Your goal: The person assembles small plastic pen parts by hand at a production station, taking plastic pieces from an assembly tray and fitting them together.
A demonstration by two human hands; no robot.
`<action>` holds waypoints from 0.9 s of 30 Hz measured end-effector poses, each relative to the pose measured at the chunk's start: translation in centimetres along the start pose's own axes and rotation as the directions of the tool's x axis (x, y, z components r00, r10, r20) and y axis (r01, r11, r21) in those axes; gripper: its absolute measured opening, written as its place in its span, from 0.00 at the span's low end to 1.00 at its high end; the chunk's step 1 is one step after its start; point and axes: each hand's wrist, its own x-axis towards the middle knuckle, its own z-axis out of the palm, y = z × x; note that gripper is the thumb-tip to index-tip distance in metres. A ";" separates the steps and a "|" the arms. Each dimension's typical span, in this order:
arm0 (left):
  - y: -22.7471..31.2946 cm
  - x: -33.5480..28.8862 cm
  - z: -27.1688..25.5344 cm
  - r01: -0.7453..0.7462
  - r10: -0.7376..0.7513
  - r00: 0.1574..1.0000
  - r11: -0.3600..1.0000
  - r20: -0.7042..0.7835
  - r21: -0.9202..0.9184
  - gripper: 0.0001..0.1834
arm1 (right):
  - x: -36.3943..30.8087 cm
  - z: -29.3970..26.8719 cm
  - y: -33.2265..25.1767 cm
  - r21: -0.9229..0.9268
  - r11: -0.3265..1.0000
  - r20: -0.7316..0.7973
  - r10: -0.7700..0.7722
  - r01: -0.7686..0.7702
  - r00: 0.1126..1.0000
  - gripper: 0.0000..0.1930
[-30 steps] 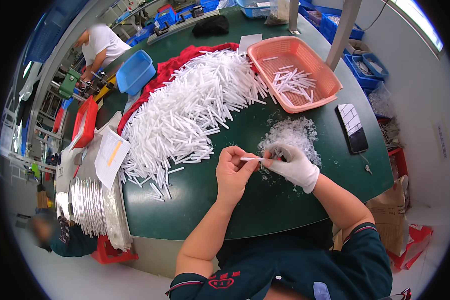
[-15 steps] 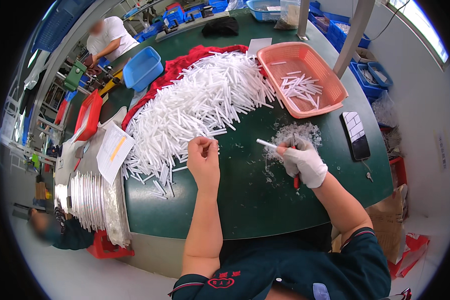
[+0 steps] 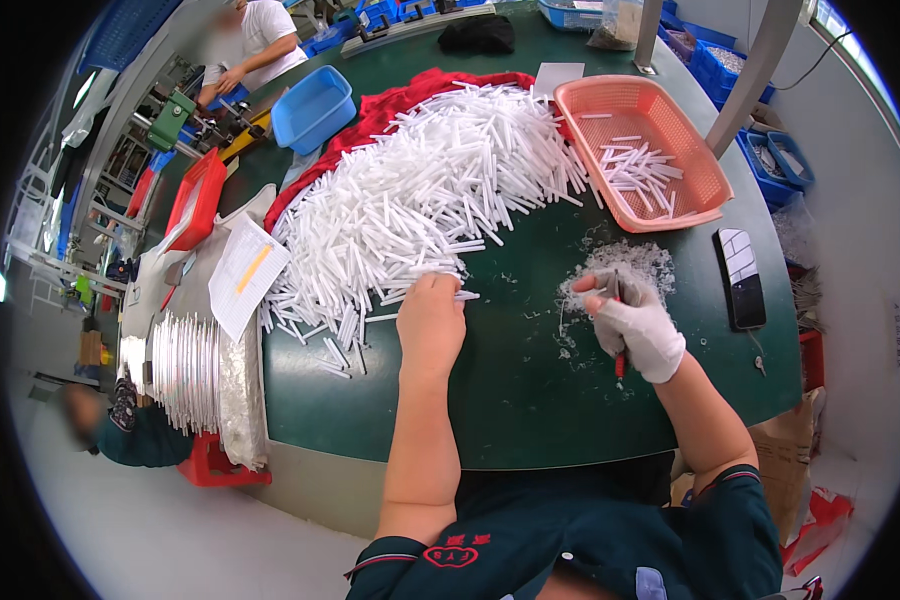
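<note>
My bare left hand [image 3: 432,322] is closed at the near edge of a large heap of short white tubes [image 3: 420,190], with one white tube [image 3: 467,295] sticking out past its fingertips. In a white glove that leaves fingertips bare, my right hand [image 3: 638,325] grips a slim red-handled tool [image 3: 620,366]; its thin dark tip points up beside the thumb. Under and beyond that hand lies a scatter of clear, curly plastic shavings [image 3: 650,264]. No tube shows in the right hand.
An orange basket [image 3: 712,212] with some tubes stands far right, near a phone [image 3: 739,280] and a key [image 3: 760,366]. Red cloth [image 3: 400,100] lies beneath the heap. To the left are a blue bin [image 3: 313,108], a red tray [image 3: 198,200] and a paper sheet [image 3: 245,280]. Two other people are at left.
The white tube has left my right hand, which keeps the red-handled tool. My left hand has reached onto the heap's edge and closed around a tube. The view has shifted slightly.
</note>
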 end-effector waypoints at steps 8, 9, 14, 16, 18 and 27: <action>4.1 -0.5 1.9 -0.129 0.129 0.992 0.974 -0.011 -0.189 0.06 | -0.2 0.4 2.8 -0.562 0.772 0.075 -0.312 0.299 0.947 0.16; 4.5 -0.6 1.9 -0.136 0.137 0.991 0.972 -0.006 -0.193 0.06 | -0.5 0.3 2.9 -0.563 0.772 0.066 -0.315 0.295 0.947 0.16; 4.9 -1.2 1.9 0.247 -0.010 0.964 0.411 0.266 -0.877 0.07 | -0.5 0.0 2.6 -0.776 0.536 0.072 -0.446 0.331 0.892 0.20; 4.9 -1.0 1.2 0.354 0.008 0.929 0.264 0.369 -0.897 0.09 | -0.4 -0.2 2.4 -0.783 0.524 0.074 -0.457 0.335 0.887 0.20; 4.9 -1.0 1.1 0.465 0.037 0.882 0.088 0.470 -0.881 0.14 | -0.6 -0.1 2.1 -0.821 0.491 0.080 -0.409 0.293 0.909 0.18; 5.5 -0.7 0.7 0.460 0.095 0.886 -0.065 0.453 -0.886 0.22 | -0.7 0.3 2.1 -0.793 0.500 0.153 -0.388 0.347 0.909 0.15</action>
